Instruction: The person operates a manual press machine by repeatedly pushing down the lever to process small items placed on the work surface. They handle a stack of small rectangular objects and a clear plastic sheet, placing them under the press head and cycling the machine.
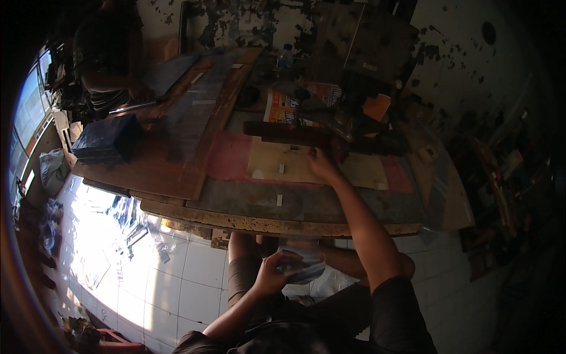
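Note:
My left hand (274, 272) is closed around a stack of clear plastic sheets or bags (303, 268), held above my lap below the table edge. Out over the table reaches my right hand (321, 166), resting at a cream sheet (354, 170) just in front of a dark horizontal bar (286, 133). Its fingers are drawn together near the bar, and what they hold, if anything, is too small to make out. Small pale pieces lie left of that hand, one on the cream sheet (282, 169) and one on the grey tabletop (279, 200). A pink sheet (227, 156) shows under the cream one.
The dark bar belongs to a machine (354, 118) at the back. Brown boards (171, 177) with a dark blue block (106, 140) cover the left side. Another person (109, 59) works at the far left. A bottle (286, 57) stands behind; plastic scraps (132, 224) litter the floor.

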The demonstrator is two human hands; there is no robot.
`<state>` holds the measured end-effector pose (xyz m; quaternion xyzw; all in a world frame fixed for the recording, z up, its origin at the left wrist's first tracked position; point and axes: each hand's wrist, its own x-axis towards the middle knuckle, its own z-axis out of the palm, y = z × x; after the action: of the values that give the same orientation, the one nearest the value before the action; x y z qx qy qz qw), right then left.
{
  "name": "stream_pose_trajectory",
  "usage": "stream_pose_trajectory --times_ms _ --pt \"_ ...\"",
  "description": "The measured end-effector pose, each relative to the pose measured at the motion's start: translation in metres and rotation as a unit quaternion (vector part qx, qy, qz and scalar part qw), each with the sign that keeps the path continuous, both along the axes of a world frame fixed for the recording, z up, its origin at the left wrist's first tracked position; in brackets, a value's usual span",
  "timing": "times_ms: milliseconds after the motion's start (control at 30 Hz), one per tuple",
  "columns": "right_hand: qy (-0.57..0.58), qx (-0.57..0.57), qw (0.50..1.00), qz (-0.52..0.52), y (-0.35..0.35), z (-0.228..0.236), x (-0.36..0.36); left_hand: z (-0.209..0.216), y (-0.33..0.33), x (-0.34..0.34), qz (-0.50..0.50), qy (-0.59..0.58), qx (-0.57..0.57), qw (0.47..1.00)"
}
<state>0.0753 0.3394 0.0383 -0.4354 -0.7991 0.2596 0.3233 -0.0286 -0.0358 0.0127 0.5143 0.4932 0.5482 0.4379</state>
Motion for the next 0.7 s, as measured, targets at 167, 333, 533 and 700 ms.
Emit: stream_pose_trajectory --times_ms 167,333,533,700 --pt "-0.030 -0.153 0.987 0.045 -0.062 0.059 0.005 0.001 -0.004 -0.004 0.001 0.002 0.004 1.000" --pt "-0.172 0.121 0.973 0.094 -0.092 0.054 0.025 -0.006 -0.003 -0.001 0.002 -0.010 -0.005 1.000" --pt "-0.229 0.164 0.954 0.102 -0.114 0.054 0.026 -0.008 -0.003 0.000 0.002 -0.017 -0.013 1.000" --pt "-0.215 0.213 0.947 0.109 -0.128 0.055 0.030 -0.003 -0.003 0.000 -0.002 -0.016 -0.011 1.000"
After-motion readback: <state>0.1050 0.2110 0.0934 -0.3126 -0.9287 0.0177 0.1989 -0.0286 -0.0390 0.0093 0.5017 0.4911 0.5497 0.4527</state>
